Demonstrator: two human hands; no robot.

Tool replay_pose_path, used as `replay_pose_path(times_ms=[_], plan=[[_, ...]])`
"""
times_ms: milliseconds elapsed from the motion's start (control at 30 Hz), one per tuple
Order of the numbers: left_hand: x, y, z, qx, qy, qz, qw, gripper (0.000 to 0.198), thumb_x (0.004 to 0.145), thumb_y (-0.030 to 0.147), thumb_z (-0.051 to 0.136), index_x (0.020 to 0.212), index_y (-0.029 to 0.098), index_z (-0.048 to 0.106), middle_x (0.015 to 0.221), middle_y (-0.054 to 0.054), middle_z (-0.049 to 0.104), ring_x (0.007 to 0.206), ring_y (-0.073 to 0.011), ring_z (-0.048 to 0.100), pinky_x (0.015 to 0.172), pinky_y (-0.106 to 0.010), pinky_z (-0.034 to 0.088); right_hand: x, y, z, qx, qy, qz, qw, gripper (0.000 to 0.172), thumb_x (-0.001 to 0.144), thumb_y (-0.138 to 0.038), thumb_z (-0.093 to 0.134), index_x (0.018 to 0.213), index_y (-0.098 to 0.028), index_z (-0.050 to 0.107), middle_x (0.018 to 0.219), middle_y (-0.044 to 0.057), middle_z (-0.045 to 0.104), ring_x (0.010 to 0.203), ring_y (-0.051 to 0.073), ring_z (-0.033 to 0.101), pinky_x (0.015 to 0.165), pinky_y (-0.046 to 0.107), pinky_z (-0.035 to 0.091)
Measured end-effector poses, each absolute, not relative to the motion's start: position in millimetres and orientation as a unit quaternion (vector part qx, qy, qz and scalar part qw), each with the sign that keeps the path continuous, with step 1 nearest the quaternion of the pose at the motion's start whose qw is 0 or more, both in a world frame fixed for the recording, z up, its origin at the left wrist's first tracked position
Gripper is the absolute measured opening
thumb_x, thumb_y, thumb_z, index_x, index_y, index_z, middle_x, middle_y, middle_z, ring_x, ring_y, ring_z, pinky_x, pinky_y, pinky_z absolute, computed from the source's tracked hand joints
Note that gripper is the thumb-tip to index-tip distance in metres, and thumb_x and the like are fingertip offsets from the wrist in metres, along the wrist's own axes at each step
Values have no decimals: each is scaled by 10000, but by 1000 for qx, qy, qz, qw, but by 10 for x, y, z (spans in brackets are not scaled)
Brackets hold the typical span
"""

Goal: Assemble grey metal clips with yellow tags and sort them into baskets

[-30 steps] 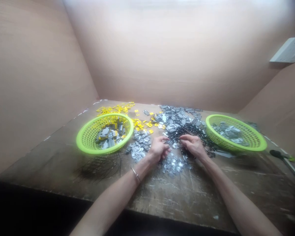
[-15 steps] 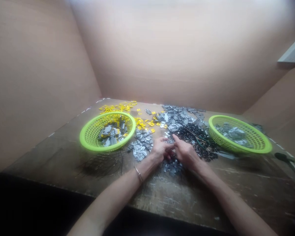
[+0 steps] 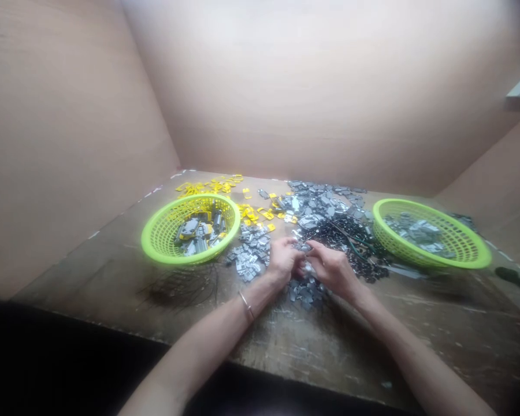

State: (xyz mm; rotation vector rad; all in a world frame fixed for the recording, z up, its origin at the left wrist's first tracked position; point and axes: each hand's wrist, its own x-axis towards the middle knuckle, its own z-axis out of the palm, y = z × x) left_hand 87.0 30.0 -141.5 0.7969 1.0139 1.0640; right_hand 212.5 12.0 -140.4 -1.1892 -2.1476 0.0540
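Note:
My left hand (image 3: 283, 258) and my right hand (image 3: 330, 266) meet over the middle of the worktable. Between their fingertips is a small grey metal piece (image 3: 302, 247), partly hidden by the fingers. The left fingers are curled round it from one side, while the right thumb and fingers pinch at its other side. Below the hands lies a heap of small silvery metal pieces (image 3: 305, 293). A second silvery heap (image 3: 249, 254) lies left of my left hand. Just past my right hand spreads a pile of small black parts (image 3: 342, 234).
A lime-green basket (image 3: 156, 245) at left holds grey and yellow parts; another green basket (image 3: 468, 251) at right holds grey pieces. Yellow plastic parts (image 3: 208, 188) and grey plates (image 3: 325, 202) lie toward the back wall (image 3: 307, 115). A dark-headed tool (image 3: 508, 275) lies at far right.
My right fingers have bent inward from a more stretched pose and now pinch at the piece. My left hand stays nearly in place. The camera view has shifted slightly.

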Motion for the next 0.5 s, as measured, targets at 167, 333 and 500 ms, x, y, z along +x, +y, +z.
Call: replay_pose_path(times_ms=[167, 333, 500], plan=[[848, 325, -1382, 350, 464, 466, 667, 409, 520, 50, 504, 917, 102, 418, 414, 41, 451, 341, -97, 450, 320, -217, 387, 2151, 122, -1322, -451, -837, 55, 306, 172, 723, -121, 417, 772, -163, 576, 691, 37, 589, 616, 116, 531, 586, 212, 394], [831, 331, -1372, 346, 439, 466, 686, 409, 535, 42, 491, 933, 92, 412, 383, 58, 430, 335, -92, 450, 345, -216, 400, 2195, 148, -1292, -421, -853, 108, 291, 162, 736, -201, 448, 736, -175, 608, 663, 32, 572, 575, 100, 502, 539, 207, 376], [794, 346, -1378, 354, 380, 441, 732, 362, 551, 78, 536, 895, 95, 423, 477, 10, 510, 406, -112, 501, 396, -260, 438, 2256, 142, -1168, -462, -767, 261, 361, 130, 697, -215, 497, 691, -153, 611, 617, 22, 572, 521, 97, 502, 487, 211, 399]])
